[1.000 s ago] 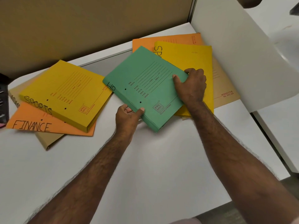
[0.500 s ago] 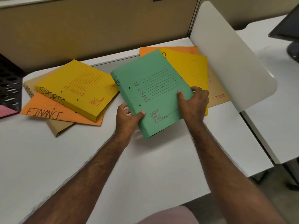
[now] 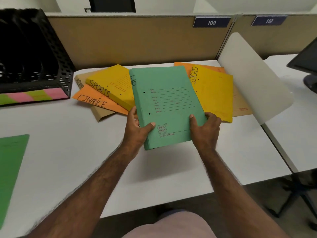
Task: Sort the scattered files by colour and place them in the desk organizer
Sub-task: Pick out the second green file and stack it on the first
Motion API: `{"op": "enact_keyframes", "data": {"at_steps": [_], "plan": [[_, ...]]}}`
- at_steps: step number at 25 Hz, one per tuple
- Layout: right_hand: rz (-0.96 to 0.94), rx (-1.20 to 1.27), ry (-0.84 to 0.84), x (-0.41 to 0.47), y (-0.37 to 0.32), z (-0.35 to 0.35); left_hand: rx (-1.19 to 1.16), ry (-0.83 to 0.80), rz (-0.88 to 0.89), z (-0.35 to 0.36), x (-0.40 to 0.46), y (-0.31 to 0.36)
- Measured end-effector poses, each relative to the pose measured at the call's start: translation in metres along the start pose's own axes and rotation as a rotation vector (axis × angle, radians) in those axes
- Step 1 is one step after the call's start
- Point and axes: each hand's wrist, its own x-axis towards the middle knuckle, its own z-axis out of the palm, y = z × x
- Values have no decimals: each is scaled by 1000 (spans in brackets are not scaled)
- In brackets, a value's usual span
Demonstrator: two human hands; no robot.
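I hold a green file (image 3: 169, 102) marked HR above the white desk (image 3: 85, 152), its near end raised. My left hand (image 3: 137, 131) grips its lower left edge, thumb on the cover. My right hand (image 3: 205, 129) grips its lower right edge the same way. To its left lie a yellow SPORTS file (image 3: 113, 85), an orange FINANCE file (image 3: 96, 102) and a brown file (image 3: 101, 113) beneath them. On the right sit another yellow SPORTS file (image 3: 214, 93), an orange file (image 3: 202, 66) and a brown file (image 3: 241, 107). The black mesh desk organizer (image 3: 32, 55) stands at far left.
Pink and light green sheets (image 3: 32, 96) lie at the organizer's base. Another green file (image 3: 10, 169) lies at the desk's left edge. A white curved divider panel (image 3: 253, 74) stands at the right. A monitor (image 3: 305, 60) sits on the neighbouring desk. A brown partition (image 3: 137, 40) backs the desk.
Both hands have lifted the green file and turned it square to me, sliding down to its near corners. The view has tilted up, bringing the organizer and the second green file into sight.
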Motion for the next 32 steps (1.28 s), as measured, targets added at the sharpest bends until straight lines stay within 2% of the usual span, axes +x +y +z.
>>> {"op": "enact_keyframes", "data": {"at_steps": [13, 21, 27, 32], "plan": [[-39, 90, -380, -136, -32, 7, -26, 71, -25, -147, -135, -12], [-98, 82, -530, -153, -57, 43, -60, 160, -61, -206, -159, -22], [-223, 58, -680, -140, -86, 95, -59, 326, -73, -245, -148, -22], [-202, 90, -824, -140, -108, 147, -11, 515, -95, -274, -141, -22]]}}
